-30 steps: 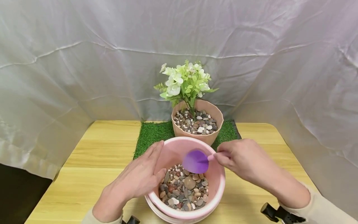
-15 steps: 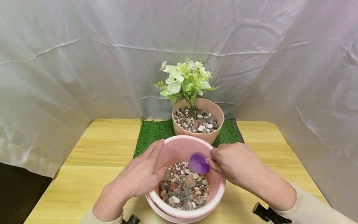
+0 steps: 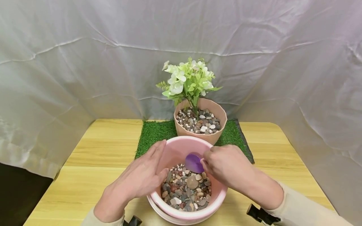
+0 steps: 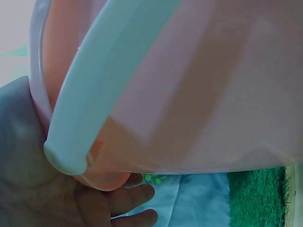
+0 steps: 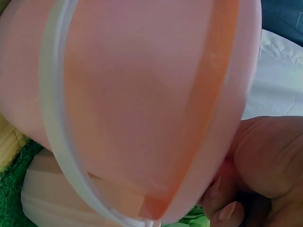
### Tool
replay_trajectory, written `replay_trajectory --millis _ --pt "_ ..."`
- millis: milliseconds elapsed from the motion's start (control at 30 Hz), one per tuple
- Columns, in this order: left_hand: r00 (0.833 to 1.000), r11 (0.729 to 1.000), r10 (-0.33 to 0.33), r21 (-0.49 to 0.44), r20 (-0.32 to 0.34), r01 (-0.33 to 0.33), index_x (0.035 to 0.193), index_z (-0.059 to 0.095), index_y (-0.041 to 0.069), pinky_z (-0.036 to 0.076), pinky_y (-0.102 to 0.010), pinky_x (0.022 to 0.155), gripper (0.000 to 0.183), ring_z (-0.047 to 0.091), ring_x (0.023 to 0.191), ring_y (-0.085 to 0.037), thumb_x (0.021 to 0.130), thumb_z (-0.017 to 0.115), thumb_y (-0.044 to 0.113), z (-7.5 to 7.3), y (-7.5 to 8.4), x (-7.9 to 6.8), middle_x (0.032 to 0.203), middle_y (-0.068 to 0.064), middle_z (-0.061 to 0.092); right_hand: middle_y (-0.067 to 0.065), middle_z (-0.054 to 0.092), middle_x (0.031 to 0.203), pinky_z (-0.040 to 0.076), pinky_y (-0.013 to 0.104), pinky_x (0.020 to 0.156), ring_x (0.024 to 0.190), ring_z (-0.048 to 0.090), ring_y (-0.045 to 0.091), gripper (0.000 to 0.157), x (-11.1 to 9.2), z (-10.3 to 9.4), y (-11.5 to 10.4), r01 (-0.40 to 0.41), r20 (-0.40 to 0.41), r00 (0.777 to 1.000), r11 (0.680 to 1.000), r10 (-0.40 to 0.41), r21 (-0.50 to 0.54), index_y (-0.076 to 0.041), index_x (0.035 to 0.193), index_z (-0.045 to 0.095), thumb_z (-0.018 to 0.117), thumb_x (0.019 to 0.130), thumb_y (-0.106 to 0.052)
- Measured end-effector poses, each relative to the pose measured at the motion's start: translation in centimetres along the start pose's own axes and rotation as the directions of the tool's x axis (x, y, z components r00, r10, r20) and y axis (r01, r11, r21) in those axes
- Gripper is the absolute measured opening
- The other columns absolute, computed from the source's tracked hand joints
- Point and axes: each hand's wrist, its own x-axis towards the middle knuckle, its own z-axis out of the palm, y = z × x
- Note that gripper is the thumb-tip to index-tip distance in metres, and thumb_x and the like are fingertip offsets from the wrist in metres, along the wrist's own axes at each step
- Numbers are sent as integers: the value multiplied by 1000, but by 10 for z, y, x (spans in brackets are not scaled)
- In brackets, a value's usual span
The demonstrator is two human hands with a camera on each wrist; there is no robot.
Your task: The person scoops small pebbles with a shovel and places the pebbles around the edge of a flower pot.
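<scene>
A pink bucket (image 3: 186,142) with pebbles (image 3: 183,191) in its bottom stands at the front of the table. My left hand (image 3: 138,175) holds its left rim, thumb inside and fingers along the outside. In the left wrist view, the fingertips (image 4: 142,217) show beyond the bucket's white handle (image 4: 94,85). My right hand (image 3: 226,161) reaches over the right rim and grips a small purple shovel (image 3: 193,162). The shovel's blade is low inside the bucket, close to the back of the pebbles; whether it touches them I cannot tell. The fingers cover its handle.
Just behind the bucket stands a peach flowerpot (image 3: 217,113) with stones and a white-flowered plant (image 3: 188,78). It sits on a green turf mat (image 3: 154,133) on the wooden table (image 3: 93,163). A grey cloth (image 3: 118,69) hangs round the back and sides.
My right hand has moved left and slightly down over the bucket, taking the shovel's blade back towards the middle after it swung right. The left hand stays in place.
</scene>
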Motion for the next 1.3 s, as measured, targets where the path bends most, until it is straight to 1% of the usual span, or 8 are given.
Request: replay_trajectory --millis 300,533,700,800,900,1033,1200,1300 --pt "1000 1000 5 1 -9 -5 170 15 10 35 -59 125 92 42 151 -41 100 65 40 0 0 0 176 -13 20 -9 56 59 49 25 43 47 52 9 30 2 0 -10 34 27 999 995 -36 90 -19 69 64 79 93 -30" --pt "1000 1000 2 6 -12 -2 170 16 10 37 -59 123 92 45 149 -41 100 65 43 1 0 1 176 -13 21 -6 55 58 46 26 42 47 46 9 29 0 -1 -12 4 14 1000 999 -3 -36 -16 68 64 84 87 -26" --pt "1000 1000 -2 7 -7 2 170 15 11 37 -59 124 92 44 150 -41 100 65 43 1 1 1 176 -13 20 -6 57 58 47 25 42 47 47 8 21 -1 1 -17 43 41 998 999 -43 -16 -13 76 72 84 87 -26" --pt "1000 1000 -3 6 -8 3 170 14 11 37 -59 124 92 43 150 -41 100 65 43 1 1 1 176 -13 19 -5 60 60 48 25 42 47 49 8 18 0 4 -20 65 43 997 998 -66 19 -12 80 75 82 90 -26" --pt "1000 1000 0 0 -4 0 170 14 11 35 -59 125 92 41 152 -40 100 64 42 1 1 0 176 -12 18 -5 61 60 49 26 42 46 50 10 17 -1 6 -22 35 49 998 997 -39 65 -11 84 75 80 92 -25" --pt "1000 1000 4 -1 1 -4 170 13 10 34 -58 126 92 40 152 -41 100 64 42 1 0 -1 176 -13 18 -9 58 59 54 28 46 48 54 9 20 -1 8 -26 -25 64 998 986 15 166 -16 78 71 76 95 -25" --pt "1000 1000 4 4 -11 -4 170 14 11 35 -58 125 92 42 151 -41 100 65 41 1 0 -1 176 -13 19 -13 52 58 54 26 54 52 51 5 33 2 8 -37 -32 102 995 959 3 283 -22 67 61 70 99 -26" --pt "1000 1000 3 2 -11 -3 170 14 10 36 -58 125 91 43 151 -41 100 65 40 1 0 -1 176 -13 20 -14 51 58 51 24 53 52 48 3 32 4 8 -38 -27 119 993 945 -13 325 -22 68 61 71 98 -25"
